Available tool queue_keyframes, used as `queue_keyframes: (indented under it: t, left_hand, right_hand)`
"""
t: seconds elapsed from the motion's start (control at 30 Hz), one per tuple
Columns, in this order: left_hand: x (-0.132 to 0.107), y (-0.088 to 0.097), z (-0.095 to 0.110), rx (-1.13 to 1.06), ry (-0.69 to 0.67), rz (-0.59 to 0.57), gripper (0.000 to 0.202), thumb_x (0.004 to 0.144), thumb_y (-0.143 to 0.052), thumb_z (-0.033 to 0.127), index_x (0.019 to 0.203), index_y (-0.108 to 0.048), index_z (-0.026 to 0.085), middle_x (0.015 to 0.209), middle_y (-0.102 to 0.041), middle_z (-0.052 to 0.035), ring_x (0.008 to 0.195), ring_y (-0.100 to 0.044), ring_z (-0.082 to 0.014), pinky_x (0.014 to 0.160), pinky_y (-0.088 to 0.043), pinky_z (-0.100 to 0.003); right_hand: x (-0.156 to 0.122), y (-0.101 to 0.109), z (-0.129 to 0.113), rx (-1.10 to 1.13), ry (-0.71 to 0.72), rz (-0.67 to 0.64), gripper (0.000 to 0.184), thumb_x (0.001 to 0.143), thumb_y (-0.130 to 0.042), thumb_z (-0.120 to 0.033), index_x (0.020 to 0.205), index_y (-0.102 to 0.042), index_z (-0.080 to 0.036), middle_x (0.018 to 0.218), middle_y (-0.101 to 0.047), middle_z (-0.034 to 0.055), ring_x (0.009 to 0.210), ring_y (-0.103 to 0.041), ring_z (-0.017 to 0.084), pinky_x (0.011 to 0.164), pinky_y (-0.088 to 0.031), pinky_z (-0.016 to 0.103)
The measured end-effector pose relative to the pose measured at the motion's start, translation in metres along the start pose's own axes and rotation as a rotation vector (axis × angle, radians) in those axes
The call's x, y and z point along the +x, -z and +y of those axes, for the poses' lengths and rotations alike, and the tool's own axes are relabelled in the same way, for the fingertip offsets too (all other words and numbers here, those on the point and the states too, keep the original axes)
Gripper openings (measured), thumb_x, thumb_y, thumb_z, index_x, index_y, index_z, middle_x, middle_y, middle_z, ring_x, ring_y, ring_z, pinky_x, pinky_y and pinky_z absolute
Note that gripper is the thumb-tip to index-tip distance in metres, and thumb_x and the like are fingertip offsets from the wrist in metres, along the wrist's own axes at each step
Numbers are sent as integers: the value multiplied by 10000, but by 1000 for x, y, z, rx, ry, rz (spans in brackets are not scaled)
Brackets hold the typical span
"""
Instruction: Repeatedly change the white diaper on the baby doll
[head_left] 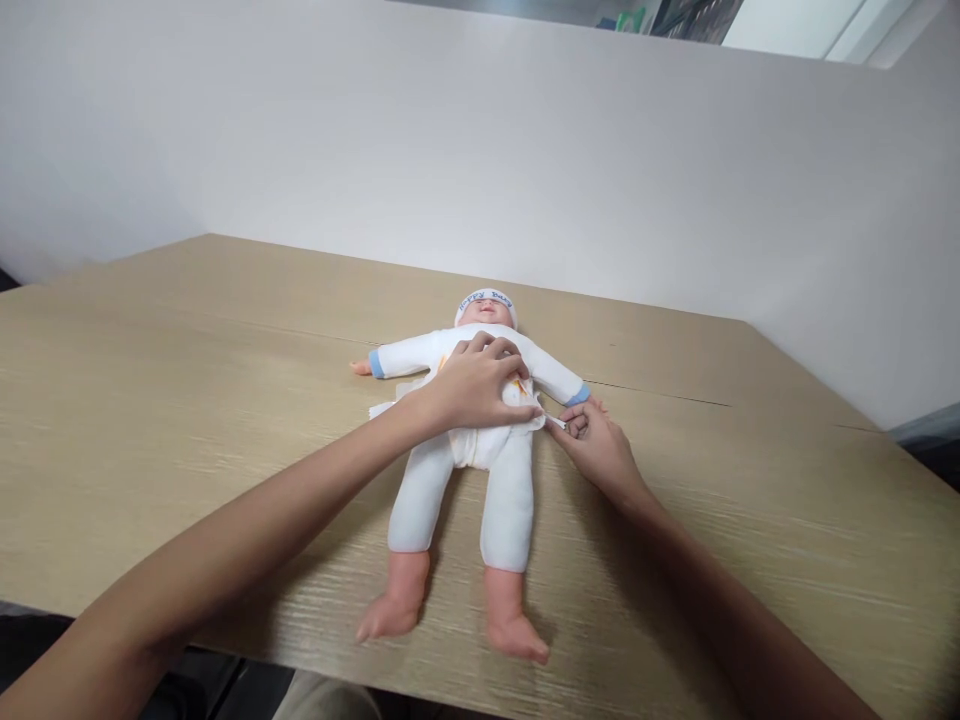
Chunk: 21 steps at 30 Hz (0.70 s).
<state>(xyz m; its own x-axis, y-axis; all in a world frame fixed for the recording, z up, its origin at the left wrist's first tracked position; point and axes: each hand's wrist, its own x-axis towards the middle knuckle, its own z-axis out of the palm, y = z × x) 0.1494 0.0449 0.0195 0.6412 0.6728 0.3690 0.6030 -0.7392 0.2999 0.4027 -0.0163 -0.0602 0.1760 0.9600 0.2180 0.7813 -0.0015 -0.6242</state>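
A baby doll [433,510] lies on its back, arms spread, in a white suit with blue cuffs and a headband with lettering. Round its hips is a white diaper [474,448] with small orange marks. My left hand [480,382] rests over the doll's belly, fingers apart and bent, its thumb against the diaper's upper edge. At the doll's hip on the right of the view, my right hand [596,445] pinches the end of a diaper side tab [553,421]. On the opposite side, the diaper's other wing [381,409] sticks out loose. My left hand hides part of the doll's chest.
The doll lies on a wide wooden table [225,400] with thin seams across its top. Behind it rises a white partition wall [480,150]. The table's near edge runs below the doll's feet, with my leg [326,698] showing under it.
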Motion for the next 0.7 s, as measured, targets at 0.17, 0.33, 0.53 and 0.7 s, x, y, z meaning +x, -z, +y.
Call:
queue_keyframes:
  t: [0.17, 0.33, 0.53, 0.7]
  left_hand:
    - [0, -2, 3, 27, 19, -8, 613, 835, -824, 698, 1252, -779, 251, 1501, -655, -134, 1403, -503, -473, 1117, -475, -623]
    - [0, -5, 2, 22, 23, 27, 608, 804, -850, 679, 1241, -785, 261, 1459, -680, -135, 1403, -509, -463, 1140, -470, -608]
    - [2, -5, 2, 34, 6, 24, 645, 805, -841, 664, 1280, -772, 232, 1428, -685, -131, 1377, -527, -442, 1171, -443, -614]
    - [3, -6, 3, 33, 17, 11, 568, 801, -834, 574, 1261, -768, 248, 1447, -685, -126, 1372, -522, -451, 1137, -455, -631]
  right_hand:
    - [1, -2, 1, 131, -26, 6, 519, 814, -768, -771, 783, -626, -273, 642, -643, -26, 610, -589, 208, 616, -396, 322]
    - [-1, 8, -8, 278, 23, -25, 568, 904, -603, -816, 807, -611, -256, 747, -667, 9, 704, -627, 214, 671, -468, 327]
    - [6, 14, -45, 400, 93, -108, 433, 934, -667, -684, 887, -631, -255, 812, -666, 10, 753, -638, 217, 701, -500, 333]
    - [27, -7, -75, 401, 138, -172, 379, 951, -651, -623, 846, -556, -272, 691, -563, -41, 655, -564, 187, 629, -462, 315]
